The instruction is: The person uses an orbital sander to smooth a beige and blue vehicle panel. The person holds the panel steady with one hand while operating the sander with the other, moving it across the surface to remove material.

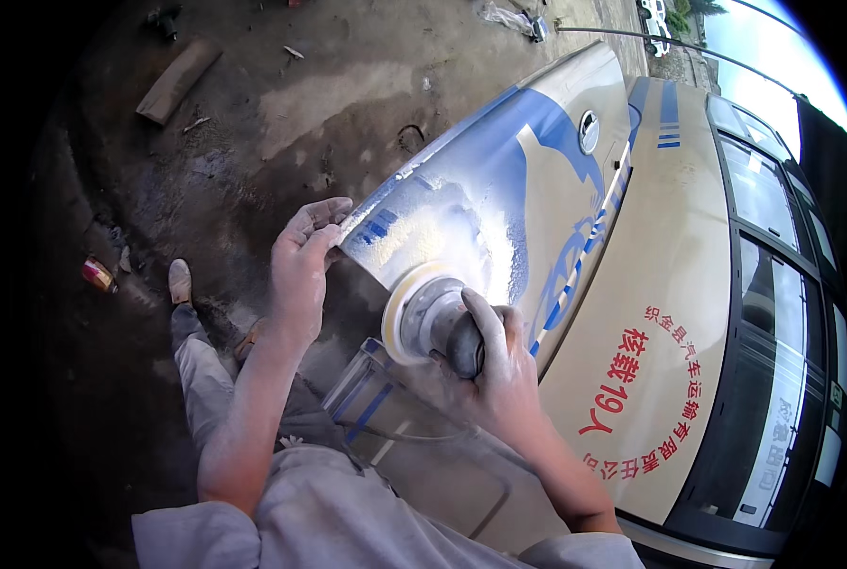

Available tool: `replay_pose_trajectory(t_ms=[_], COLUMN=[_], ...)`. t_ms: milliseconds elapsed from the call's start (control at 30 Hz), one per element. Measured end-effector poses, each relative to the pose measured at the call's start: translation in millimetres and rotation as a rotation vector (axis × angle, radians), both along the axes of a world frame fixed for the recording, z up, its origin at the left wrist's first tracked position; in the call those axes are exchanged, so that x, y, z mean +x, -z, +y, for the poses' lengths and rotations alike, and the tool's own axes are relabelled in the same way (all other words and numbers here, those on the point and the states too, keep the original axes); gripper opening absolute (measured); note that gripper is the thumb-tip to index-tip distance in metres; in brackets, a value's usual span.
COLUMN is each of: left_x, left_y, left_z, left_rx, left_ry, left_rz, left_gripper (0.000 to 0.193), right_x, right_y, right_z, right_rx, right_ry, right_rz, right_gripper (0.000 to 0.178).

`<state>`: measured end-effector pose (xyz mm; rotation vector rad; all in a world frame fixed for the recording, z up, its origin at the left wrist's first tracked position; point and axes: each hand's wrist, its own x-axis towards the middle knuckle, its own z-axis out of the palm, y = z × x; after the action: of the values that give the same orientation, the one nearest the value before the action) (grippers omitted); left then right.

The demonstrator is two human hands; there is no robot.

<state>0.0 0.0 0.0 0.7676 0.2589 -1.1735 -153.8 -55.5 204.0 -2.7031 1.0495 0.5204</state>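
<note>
My right hand (490, 356) is wrapped round the dark grip of a power sander (447, 332). The sander's round, pale-rimmed pad lies against the near end of a beige and blue body panel (561, 152). White and yellowish dust covers the panel around a scuffed patch beside the pad. At the panel's left edge, my left hand (305, 242) grips the corner with fingers and thumb, dusty at the tips. The underside of the pad and the surface beneath it are hidden.
A beige bus (670, 247) with dark windows and red lettering stands close on the right. On the dirty ground to the left lie a brown block (179, 81) and a small red and yellow container (99, 275). A dark cable (423, 436) hangs below the sander.
</note>
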Motion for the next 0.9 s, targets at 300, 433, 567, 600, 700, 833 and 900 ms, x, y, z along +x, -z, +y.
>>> replay_pose_trajectory(t_ms=[300, 433, 567, 600, 700, 833, 900], left_x=[6, 4, 7, 8, 12, 7, 9], left_y=[-2, 0, 4, 5, 1, 0, -2], left_z=[-2, -4, -2, -1, -1, -3, -5], left_rx=[-0.011, -0.036, -0.028, -0.028, -0.051, -0.043, -0.02], left_ry=[0.008, 0.009, 0.019, 0.012, 0.03, 0.057, 0.064], left_rz=[-0.006, -0.019, -0.012, -0.001, -0.003, 0.005, 0.005], left_gripper=[0.031, 0.032, 0.032, 0.032, 0.032, 0.032, 0.032], right_x=[-97, -79, 9, 15, -31, -75, -52], right_y=[-6, -7, 5, 4, 6, -5, -2], right_z=[19, 21, -4, -7, -3, 10, 1], right_rx=[-0.069, -0.087, -0.014, -0.012, -0.066, -0.081, -0.061], right_ry=[0.37, 0.236, 0.083, 0.036, 0.089, 0.268, 0.242], right_rz=[0.009, 0.026, -0.01, -0.011, -0.067, 0.016, 0.025], right_gripper=[0.086, 0.09, 0.091, 0.087, 0.087, 0.087, 0.085])
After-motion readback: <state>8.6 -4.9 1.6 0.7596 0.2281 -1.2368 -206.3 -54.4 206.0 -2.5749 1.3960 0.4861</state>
